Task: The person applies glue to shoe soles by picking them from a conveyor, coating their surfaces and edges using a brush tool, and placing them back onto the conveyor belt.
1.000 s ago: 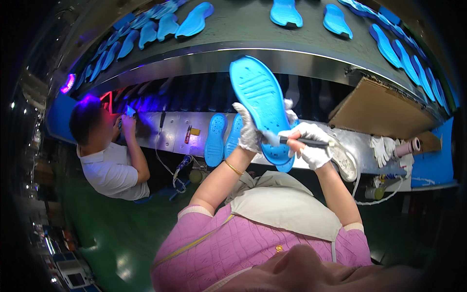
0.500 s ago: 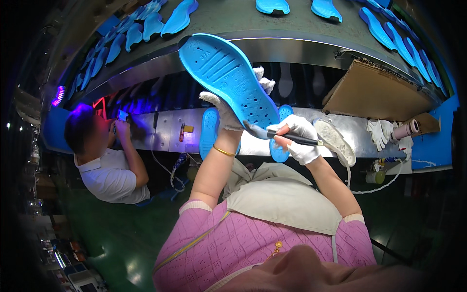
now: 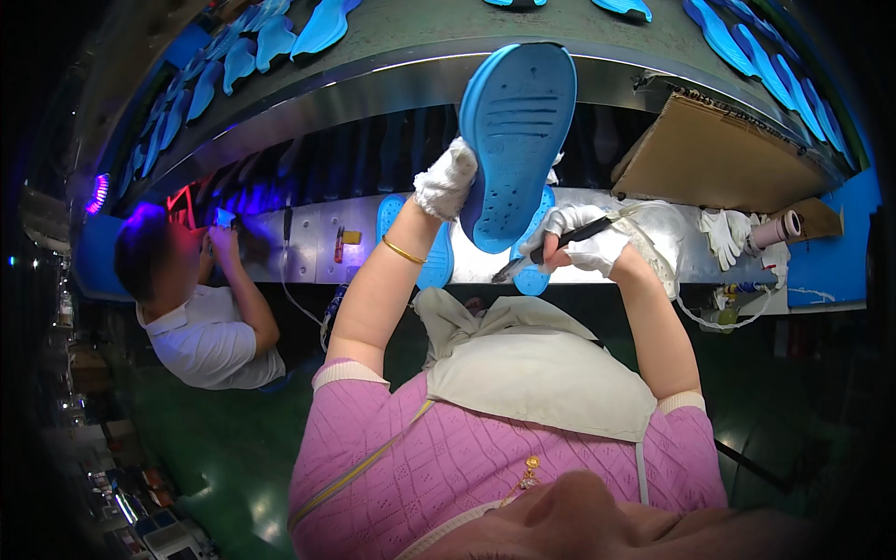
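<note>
My left hand (image 3: 446, 180), in a white knitted glove, holds up a blue shoe sole (image 3: 523, 112) by its side; most of its fingers are hidden behind the sole. Ridges and small holes mark the face turned toward me. My right hand (image 3: 597, 250), partly gloved with bare fingertips, grips a black-handled brush (image 3: 581, 235). The bristles are just below the sole's lower end, seemingly apart from it. Behind these, blue soles (image 3: 435, 263) lie on the metal bench (image 3: 313, 245), partly covered. A whitish sole-shaped piece (image 3: 659, 241) rests beside my right hand.
Beyond the bench runs a dark green belt (image 3: 420, 26) with several blue soles (image 3: 322, 25). A cardboard sheet (image 3: 719, 154) leans at the right, near white gloves (image 3: 721, 238) and a pinkish roll (image 3: 773, 231). At the left another person (image 3: 219, 336) works under purple light.
The held sole has moved right and swung to a more upright angle. The brush has come away from the sole's lower edge, down and slightly right. My left forearm has shifted left.
</note>
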`<state>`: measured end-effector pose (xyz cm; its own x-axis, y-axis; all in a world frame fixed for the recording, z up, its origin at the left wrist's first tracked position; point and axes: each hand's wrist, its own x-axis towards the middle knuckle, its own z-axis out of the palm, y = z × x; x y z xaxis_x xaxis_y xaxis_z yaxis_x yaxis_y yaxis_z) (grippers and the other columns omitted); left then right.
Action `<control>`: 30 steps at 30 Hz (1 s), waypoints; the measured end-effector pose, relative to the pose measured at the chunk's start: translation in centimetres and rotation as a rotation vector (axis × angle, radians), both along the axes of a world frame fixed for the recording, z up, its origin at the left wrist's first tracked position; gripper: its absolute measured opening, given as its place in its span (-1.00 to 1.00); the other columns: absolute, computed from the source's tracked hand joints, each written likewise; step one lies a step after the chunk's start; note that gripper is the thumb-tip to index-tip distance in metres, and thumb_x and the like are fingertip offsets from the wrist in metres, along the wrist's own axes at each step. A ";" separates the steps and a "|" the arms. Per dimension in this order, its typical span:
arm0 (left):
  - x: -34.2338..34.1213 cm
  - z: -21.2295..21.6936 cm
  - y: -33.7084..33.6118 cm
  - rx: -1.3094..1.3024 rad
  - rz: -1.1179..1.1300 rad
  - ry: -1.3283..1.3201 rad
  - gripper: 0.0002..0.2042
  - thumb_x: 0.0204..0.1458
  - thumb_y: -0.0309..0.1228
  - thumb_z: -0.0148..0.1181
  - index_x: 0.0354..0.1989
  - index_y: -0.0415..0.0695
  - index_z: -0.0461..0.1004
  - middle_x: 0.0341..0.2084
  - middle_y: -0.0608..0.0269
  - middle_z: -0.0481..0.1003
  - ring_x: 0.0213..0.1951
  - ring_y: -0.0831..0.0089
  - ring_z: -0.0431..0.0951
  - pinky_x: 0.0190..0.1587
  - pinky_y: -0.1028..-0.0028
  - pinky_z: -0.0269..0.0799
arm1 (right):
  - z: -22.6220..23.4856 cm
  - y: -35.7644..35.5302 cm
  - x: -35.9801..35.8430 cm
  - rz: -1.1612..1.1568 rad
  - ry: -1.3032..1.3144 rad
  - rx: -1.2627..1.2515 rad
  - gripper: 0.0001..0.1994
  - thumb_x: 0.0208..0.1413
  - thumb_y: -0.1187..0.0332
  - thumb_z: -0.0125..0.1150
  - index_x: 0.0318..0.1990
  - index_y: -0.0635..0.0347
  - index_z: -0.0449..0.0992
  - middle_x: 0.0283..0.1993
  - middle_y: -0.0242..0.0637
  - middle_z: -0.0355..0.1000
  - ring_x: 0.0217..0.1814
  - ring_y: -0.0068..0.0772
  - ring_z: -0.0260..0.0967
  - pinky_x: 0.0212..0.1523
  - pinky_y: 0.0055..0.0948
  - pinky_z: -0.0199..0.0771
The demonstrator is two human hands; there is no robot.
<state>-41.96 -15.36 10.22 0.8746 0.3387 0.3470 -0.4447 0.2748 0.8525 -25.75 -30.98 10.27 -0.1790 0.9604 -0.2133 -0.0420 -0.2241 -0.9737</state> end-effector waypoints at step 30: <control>-0.7 1.0 2.1 -0.080 0.182 0.371 -0.23 0.01 0.30 -0.09 0.09 -0.21 0.30 -0.25 0.02 0.52 -0.26 0.29 0.58 -0.19 0.40 0.58 | 0.3 0.1 3.3 -0.073 -0.073 0.471 -0.85 -0.18 0.51 0.36 -0.43 0.19 0.49 -0.41 -0.31 0.42 -0.28 -0.44 0.50 -0.26 -0.52 0.48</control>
<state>-42.62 -13.30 11.20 0.8587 0.5123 -0.0139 -0.1590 0.2920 0.9431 -22.43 -30.85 10.54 -0.1084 0.9652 0.2381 0.0309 0.2427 -0.9696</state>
